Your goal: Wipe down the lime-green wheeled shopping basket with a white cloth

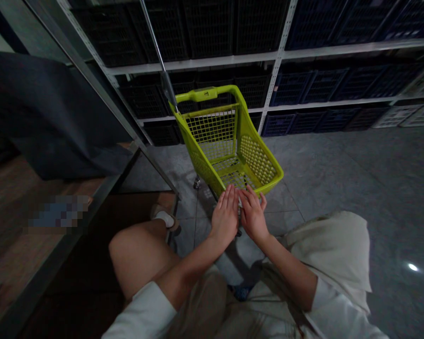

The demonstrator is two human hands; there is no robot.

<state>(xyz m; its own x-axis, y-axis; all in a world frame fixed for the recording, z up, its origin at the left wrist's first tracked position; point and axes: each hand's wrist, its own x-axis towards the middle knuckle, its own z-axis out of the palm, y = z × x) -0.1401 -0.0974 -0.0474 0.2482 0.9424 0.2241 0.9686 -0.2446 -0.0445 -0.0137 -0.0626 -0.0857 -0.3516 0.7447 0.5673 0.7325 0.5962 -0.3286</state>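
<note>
A yellow-green shopping cart (270, 176) with grid walls stands on the floor in front of my knees. Both hands meet at its near end, overlapping the near rim in view; whether they touch it I cannot tell. My left hand (226, 214) has its fingers stretched out side by side, pointing away from me. Just beside it, my right hand (253, 214) is also open, its fingers extended and slightly apart, with the thumb side close to the left fingers. I see nothing held in either hand. The cart's basket shows no goods inside.
Metal shelving (277, 61) with dark plastic crates (208, 28) runs along the far side. A slim metal pole (155, 37) rises from the cart's left corner. At left, a wooden table (102, 183) carries dark cloth (63, 117). Grey tiled floor (339, 174) extends to the right.
</note>
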